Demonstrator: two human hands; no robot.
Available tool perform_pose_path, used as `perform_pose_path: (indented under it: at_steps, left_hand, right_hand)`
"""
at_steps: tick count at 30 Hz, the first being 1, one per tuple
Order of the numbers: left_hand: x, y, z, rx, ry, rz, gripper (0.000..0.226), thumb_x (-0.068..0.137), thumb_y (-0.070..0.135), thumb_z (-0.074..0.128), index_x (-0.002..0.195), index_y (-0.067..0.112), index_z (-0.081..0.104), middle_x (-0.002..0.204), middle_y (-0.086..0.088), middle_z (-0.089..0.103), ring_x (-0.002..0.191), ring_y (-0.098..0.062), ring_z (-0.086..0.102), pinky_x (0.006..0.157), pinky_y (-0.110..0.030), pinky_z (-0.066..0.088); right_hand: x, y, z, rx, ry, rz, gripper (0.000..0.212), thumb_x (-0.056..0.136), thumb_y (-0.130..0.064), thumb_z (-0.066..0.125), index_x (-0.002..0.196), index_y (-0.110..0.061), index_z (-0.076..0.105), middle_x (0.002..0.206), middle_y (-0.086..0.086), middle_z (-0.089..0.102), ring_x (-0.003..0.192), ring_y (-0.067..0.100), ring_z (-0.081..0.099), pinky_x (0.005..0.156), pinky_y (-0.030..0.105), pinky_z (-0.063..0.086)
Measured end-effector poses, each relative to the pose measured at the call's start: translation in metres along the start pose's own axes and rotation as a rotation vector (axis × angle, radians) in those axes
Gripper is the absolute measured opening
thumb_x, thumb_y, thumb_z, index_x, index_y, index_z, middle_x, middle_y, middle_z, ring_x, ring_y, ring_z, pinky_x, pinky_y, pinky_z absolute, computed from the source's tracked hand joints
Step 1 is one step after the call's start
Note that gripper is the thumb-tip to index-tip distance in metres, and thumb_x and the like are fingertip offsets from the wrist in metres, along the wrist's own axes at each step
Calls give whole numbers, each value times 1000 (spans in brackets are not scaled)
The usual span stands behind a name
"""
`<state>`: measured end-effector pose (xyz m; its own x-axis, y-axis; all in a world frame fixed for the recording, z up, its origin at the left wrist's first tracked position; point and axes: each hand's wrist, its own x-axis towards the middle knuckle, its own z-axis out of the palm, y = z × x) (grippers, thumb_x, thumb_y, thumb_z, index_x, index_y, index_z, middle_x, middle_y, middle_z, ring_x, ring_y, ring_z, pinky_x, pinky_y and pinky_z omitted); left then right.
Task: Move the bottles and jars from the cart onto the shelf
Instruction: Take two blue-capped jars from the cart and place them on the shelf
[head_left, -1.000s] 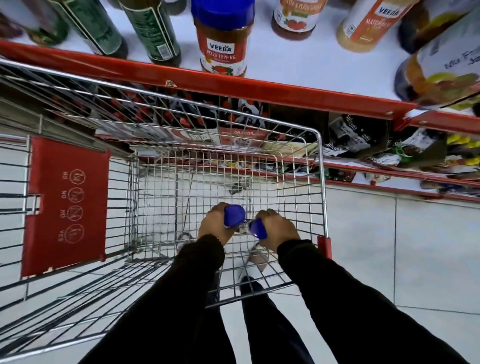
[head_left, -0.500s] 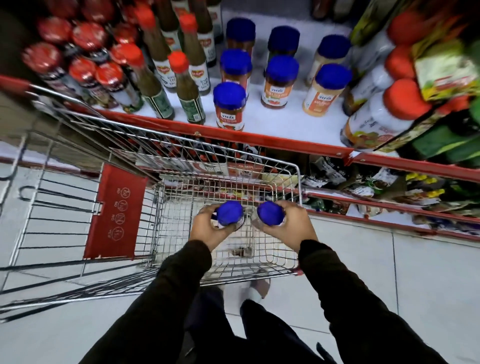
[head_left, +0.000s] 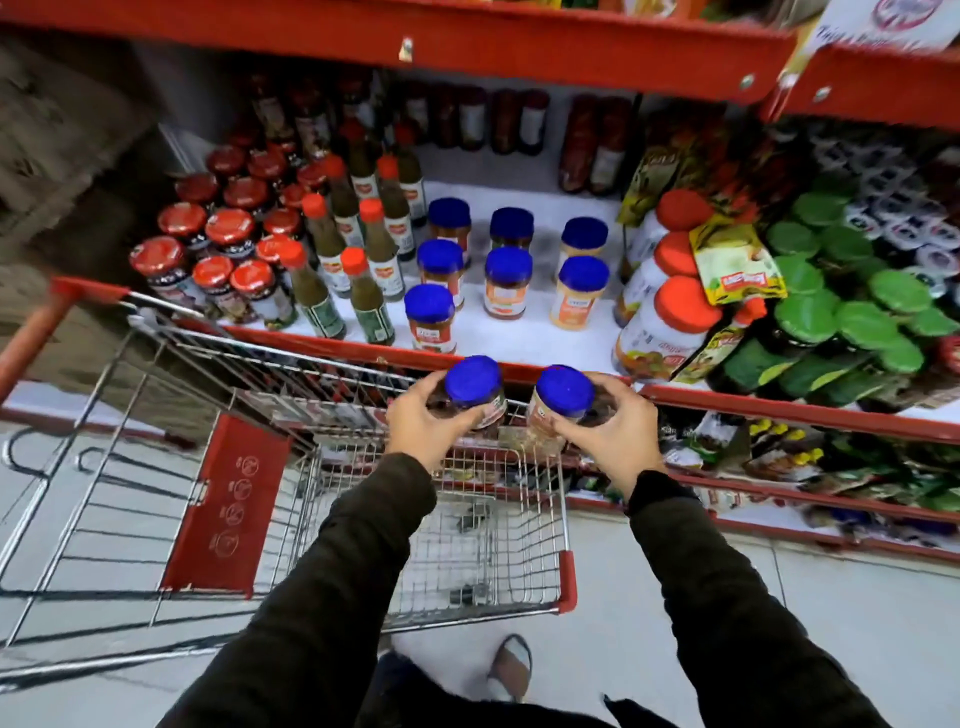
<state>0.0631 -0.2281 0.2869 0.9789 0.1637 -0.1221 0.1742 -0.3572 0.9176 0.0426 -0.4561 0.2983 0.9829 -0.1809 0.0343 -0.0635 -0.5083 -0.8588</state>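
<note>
My left hand (head_left: 423, 423) grips a blue-lidded jar (head_left: 474, 382) with dark contents. In my right hand (head_left: 610, 428) is a second blue-lidded jar (head_left: 563, 392) with pale orange contents. Both jars are held upright, side by side, above the far end of the wire cart (head_left: 566, 519), just in front of the red edge of the shelf (head_left: 519, 338). On the white shelf surface stand several matching blue-lidded jars (head_left: 439, 260) in three rows. The cart basket below my hands holds no bottles or jars that I can see.
Red-capped green sauce bottles (head_left: 366, 291) and red-lidded jars (head_left: 228, 234) fill the shelf's left side. Large orange-lidded jars (head_left: 675, 306), pouches and green-lidded jars (head_left: 857, 322) crowd the right. A red upper shelf (head_left: 467, 47) overhangs. Lower shelves hold packets. A red child-seat flap (head_left: 234, 499) sits in the cart.
Both hands have lifted the two jars up out of the cart basket toward the shelf edge. The view has tilted up, showing more of the shelf.
</note>
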Motion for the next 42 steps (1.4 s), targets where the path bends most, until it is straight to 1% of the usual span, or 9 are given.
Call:
perform_pose_path:
  at_steps: [2,8,12,18,22,26,32,38,42]
  left_hand:
    - [11,21,9,-3,8,44,68,62,29,91,122,10,66,107,-4,74,97,-16,69,92,-27,55]
    - [48,62,36,-30,57,84,61,71,9,86,127,5,62,116,-9,71,102,-14,64,78,-4,50]
    - [64,71,47,-26,44,61,60,73,3,82,129,3,59,115,-8,70,102,-16,63,96,-26,51]
    - [76,62,58,19,-1,13,58,75,0,80,129,0,58,120,-16,69,99,-15,61,100,-30,49]
    - [83,54,63,9,25,-15,61,74,6,82,130,5,58,121,-13,70,111,-26,66,105,-41,50]
    - [78,51,62,30,-10,-1,61,78,7,78,135,8,54,125,-12,67,117,-26,63,105,-31,46]
    - [51,38,44,23,-9,139,62,88,17,69,144,17,43,145,-9,48,130,-23,52,108,-46,47]
    - [44,40,-7,146,115,421,45,94,22,55,138,20,49,136,-3,49,127,-17,49,110,-37,42]
    - [51,37,-47,243,268,443,44,95,28,54,137,21,49,140,-2,46,132,-18,44,110,-41,37]
  right_hand:
    - [13,-8,-11,9,34,-15,49,67,-24,93,106,-23,65,98,-1,71,88,9,68,87,19,54]
    - [55,-17,-22,11,118,-35,53,73,-34,90,118,-23,64,105,1,69,99,24,66,92,45,58]
    - [80,-15,-19,-38,81,-18,57,75,-35,88,122,-16,65,113,6,71,102,24,65,91,45,58]
    - [96,-10,-9,-100,-41,28,54,82,-14,84,130,-4,60,108,2,61,98,17,57,80,15,37]
    - [99,-8,-6,-121,-46,48,55,85,-11,80,134,-5,57,121,14,67,106,27,62,88,27,41]
    - [97,-8,-5,-224,-56,38,59,90,-15,76,142,-7,49,128,19,65,117,35,63,91,33,45]
    - [72,-24,9,-325,78,-69,68,99,-33,62,155,-10,30,160,15,33,146,34,38,108,51,49]
    - [58,-60,48,-322,133,-142,63,104,-44,46,156,-12,31,170,11,18,160,29,7,127,54,21]
    - [55,-93,81,-293,117,-188,64,105,-46,47,158,-16,28,172,7,14,160,26,1,129,53,14]
